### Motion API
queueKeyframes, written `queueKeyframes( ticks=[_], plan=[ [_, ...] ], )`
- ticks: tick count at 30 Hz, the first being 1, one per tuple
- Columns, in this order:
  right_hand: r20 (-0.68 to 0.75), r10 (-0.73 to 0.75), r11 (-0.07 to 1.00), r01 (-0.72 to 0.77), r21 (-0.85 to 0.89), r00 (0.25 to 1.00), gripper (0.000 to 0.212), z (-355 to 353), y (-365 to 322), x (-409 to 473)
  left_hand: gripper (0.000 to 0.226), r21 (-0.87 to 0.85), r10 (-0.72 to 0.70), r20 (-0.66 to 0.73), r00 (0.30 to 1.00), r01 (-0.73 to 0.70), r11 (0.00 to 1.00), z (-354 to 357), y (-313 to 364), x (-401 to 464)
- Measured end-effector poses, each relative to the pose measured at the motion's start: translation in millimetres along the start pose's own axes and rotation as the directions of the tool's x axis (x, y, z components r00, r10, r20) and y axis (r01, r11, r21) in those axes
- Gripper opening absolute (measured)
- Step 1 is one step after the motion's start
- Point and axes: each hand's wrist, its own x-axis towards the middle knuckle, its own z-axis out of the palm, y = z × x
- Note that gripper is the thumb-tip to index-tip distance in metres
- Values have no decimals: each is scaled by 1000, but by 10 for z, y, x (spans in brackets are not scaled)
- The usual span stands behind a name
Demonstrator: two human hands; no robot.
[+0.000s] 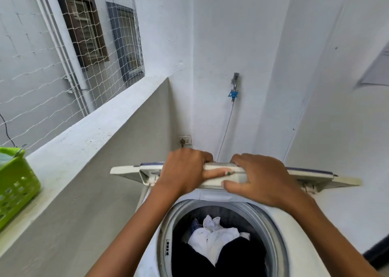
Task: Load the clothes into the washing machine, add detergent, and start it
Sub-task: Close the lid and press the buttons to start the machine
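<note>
- Grip: both hands hold the raised, folding white plastic lid (pixel 223 172) of the top-loading washing machine. The left hand (pixel 185 169) wraps its front edge from the left, fingers curled over the top and a finger laid along the face. The right hand (pixel 263 177) clamps it from the right, thumb underneath and fingers over the far edge. Neither hand is free.
- Where the lid lies: directly between the two hands, above the back of the round drum opening (pixel 223 230) and nearer the wall than the opening. Both hands are equally close; they sit side by side, almost touching.
- Axis and facing: the lid's long axis runs left to right across the view, parallel to the back wall. Its hinged side wings spread out past each hand. Its free edge points toward the person, so closing it would likely mean drawing it forward and down over the opening.
- Load: white and dark clothes (pixel 216 238) lie in the drum, below the rim.
- Surroundings: a green plastic basket (pixel 16 184) stands on the grey concrete ledge (pixel 84 144), well apart to the left. No detergent container is visible.
</note>
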Motion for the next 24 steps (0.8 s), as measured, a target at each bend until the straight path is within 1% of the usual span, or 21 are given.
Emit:
queueKeyframes(
  ticks=[2, 4, 6, 8, 10, 13, 16, 18, 20, 21, 22, 24],
  plan=[
    [-23, -8, 1000, 8, 12, 1000, 37, 119, -37, -175, 60, -42, 0, 2, 1000, 1, 999, 68, 53, -188],
    [-13, -12, 1000, 12, -23, 1000, 46, 257, -74, -355, 60, -83, -4, -1, 1000, 4, 997, 137, 109, -388],
    [45, -5, 999, 7, -44, 999, 58, 403, -116, -535, 59, -149, 4, 11, 1000, -2, 989, 232, 175, -606],
    [99, 0, 1000, -1, 9, 995, 58, 539, -174, -712, 56, -214, 27, 22, 999, -22, 977, 348, 238, -814],
    [181, 4, 999, -10, 36, 984, 50, 672, -237, -902, 55, -240, 51, 61, 997, -35, 970, 488, 300, -1022],
    [366, 35, 995, -67, 76, 930, 40, 899, -309, -1185, 55, -254, 81, 165, 983, -37, 967, 746, 387, -1322],
    [468, 69, 988, -124, 88, 881, 43, 1120, -361, -1402, 56, -279, 73, 220, 973, -9, 960, 965, 463, -1559],
    [477, 93, 987, -143, 71, 874, 50, 1248, -389, -1491, 56, -257, 56, 222, 973, 3, 966, 1075, 496, -1659],
    [469, 105, 988, -147, 55, 877, 62, 1344, -421, -1563, 54, -235, 49, 195, 980, -2, 972, 1187, 508, -1743],
    [464, 112, 987, -152, 50, 879, 65, 1392, -434, -1601, 53, -220, 54, 180, 982, -13, 975, 1254, 511, -1784],
    [457, 119, 986, -157, 48, 881, 64, 1442, -444, -1634, 53, -207, 56, 165, 985, -21, 978, 1330, 507, -1821],
    [451, 129, 984, -169, 49, 883, 64, 1543, -461, -1708, 51, -187, 59, 208, 976, -20, 982, 1462, 523, -1902]
  ],
)
